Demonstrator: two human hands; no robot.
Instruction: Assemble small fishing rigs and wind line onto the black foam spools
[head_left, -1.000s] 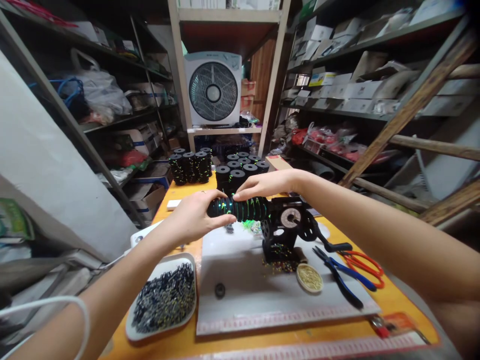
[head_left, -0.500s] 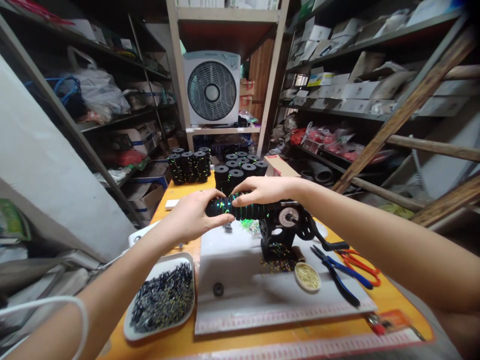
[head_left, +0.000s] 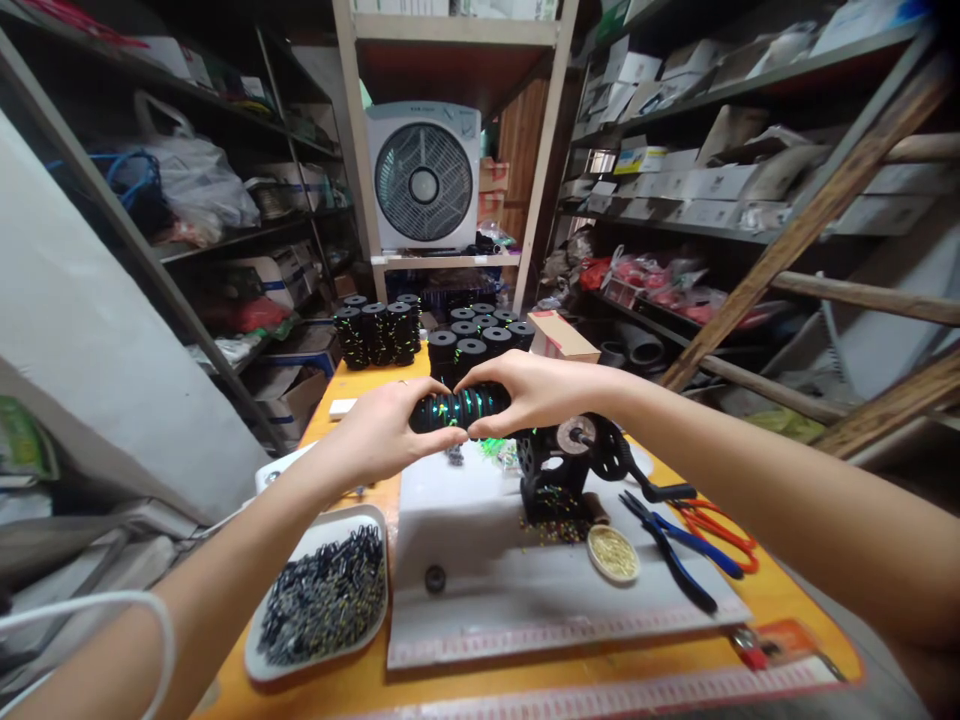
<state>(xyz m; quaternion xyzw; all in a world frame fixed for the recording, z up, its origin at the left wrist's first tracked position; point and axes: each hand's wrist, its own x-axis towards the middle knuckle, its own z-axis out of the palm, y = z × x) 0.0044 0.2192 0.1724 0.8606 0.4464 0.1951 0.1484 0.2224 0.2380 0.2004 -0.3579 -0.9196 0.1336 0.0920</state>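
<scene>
A black ribbed foam roll (head_left: 461, 408) with shiny green and yellow bits in its grooves lies level above the white board. My left hand (head_left: 382, 430) is closed around its left end, thumb below and fingers above. My right hand (head_left: 521, 392) grips the right part the same way, its fingertips near those of the left. Right behind and below my right hand stands a black hand-cranked winder (head_left: 559, 475) with a round disc; the hand hides part of it. Whether the roll still sits on the winder's shaft is hidden.
On the board are a dish of golden bits (head_left: 613, 554), blue-handled pliers (head_left: 671, 550) and a small black ring (head_left: 435, 578). A tray (head_left: 259, 665) of small dark parts stands left. Upright black rolls (head_left: 379, 335) stand behind; a fan (head_left: 424, 180) faces me.
My right hand has gone from lying over the roll to gripping its right part, with the thumb now showing underneath. My left hand has kept its hold.
</scene>
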